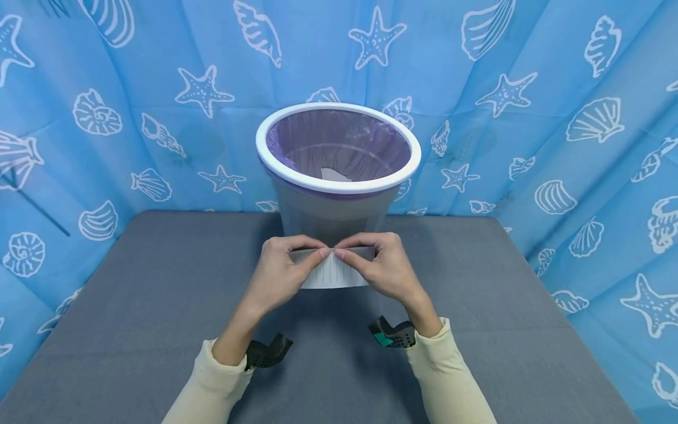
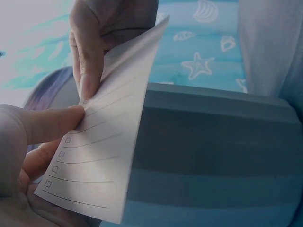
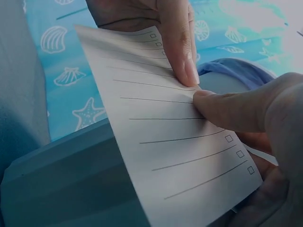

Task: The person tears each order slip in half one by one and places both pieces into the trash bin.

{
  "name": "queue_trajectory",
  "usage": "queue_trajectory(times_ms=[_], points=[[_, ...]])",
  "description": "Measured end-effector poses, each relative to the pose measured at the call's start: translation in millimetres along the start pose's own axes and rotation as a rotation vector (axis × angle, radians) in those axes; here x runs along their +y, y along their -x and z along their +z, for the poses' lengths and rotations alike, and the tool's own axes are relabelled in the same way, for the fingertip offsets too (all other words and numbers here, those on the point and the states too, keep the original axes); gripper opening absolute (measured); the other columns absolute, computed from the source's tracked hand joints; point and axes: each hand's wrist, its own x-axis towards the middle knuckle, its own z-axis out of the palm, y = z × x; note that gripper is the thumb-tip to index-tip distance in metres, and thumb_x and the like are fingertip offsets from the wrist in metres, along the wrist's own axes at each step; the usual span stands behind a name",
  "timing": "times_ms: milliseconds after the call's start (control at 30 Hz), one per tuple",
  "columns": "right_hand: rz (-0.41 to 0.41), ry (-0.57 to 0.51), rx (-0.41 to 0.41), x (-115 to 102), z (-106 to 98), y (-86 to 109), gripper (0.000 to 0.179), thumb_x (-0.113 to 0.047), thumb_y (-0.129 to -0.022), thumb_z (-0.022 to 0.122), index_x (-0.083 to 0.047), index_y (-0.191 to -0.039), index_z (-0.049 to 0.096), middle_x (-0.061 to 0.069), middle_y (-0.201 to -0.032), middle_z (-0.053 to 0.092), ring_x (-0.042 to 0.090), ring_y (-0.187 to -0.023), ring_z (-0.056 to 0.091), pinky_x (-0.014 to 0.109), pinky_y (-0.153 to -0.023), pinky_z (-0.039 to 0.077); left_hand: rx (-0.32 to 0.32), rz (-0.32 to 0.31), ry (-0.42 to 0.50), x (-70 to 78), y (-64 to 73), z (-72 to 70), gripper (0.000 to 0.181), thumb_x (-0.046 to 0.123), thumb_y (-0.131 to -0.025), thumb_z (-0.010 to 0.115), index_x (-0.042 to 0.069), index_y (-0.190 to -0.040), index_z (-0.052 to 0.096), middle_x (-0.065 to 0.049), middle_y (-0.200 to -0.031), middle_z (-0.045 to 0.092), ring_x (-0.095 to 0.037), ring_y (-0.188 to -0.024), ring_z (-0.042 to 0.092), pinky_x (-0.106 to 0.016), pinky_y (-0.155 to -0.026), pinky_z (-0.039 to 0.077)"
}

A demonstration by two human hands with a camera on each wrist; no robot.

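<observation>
A white checklist sheet, printed with ruled lines and small square boxes, is held up in front of a grey waste bin. My left hand pinches its upper edge near the middle between thumb and fingers. Right beside it, thumb tip close to thumb tip, my right hand pinches the same edge. The wrist views show the sheet slightly bowed and in one piece. Its boxes run along the gripped edge, and the fingers behind it are partly hidden.
The bin has a white rim and a purple liner, with a white paper piece inside. It stands at the back of a grey table. Behind hangs a blue curtain with shells and starfish. Dark camera mounts sit at both wrists.
</observation>
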Motion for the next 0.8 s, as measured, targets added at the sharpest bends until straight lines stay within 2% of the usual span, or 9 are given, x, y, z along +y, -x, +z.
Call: queue_trajectory(times_ms=[400, 800], points=[[-0.012, -0.006, 0.002, 0.4, -0.8, 0.3, 0.006, -0.008, -0.091, 0.077, -0.006, -0.095, 0.081, 0.003, -0.090, 0.077, 0.015, -0.077, 0.070, 0.030, -0.068, 0.055, -0.004, 0.008, 0.059, -0.9, -1.2, -2.4, 0.011, 0.010, -0.094, 0.074, 0.003, -0.099, 0.081, -0.005, -0.094, 0.077, -0.015, -0.082, 0.072, -0.033, -0.070, 0.058], [-0.075, -0.024, 0.032, 0.6, 0.9, 0.7, 0.003, -0.004, -0.089, 0.078, -0.004, -0.091, 0.081, 0.001, -0.085, 0.076, 0.014, -0.070, 0.068, 0.028, -0.064, 0.055, -0.031, -0.057, 0.181, -3.2, -2.3, -2.4, 0.012, 0.008, -0.094, 0.073, -0.002, -0.097, 0.079, -0.012, -0.088, 0.076, -0.017, -0.067, 0.070, -0.031, -0.059, 0.056]])
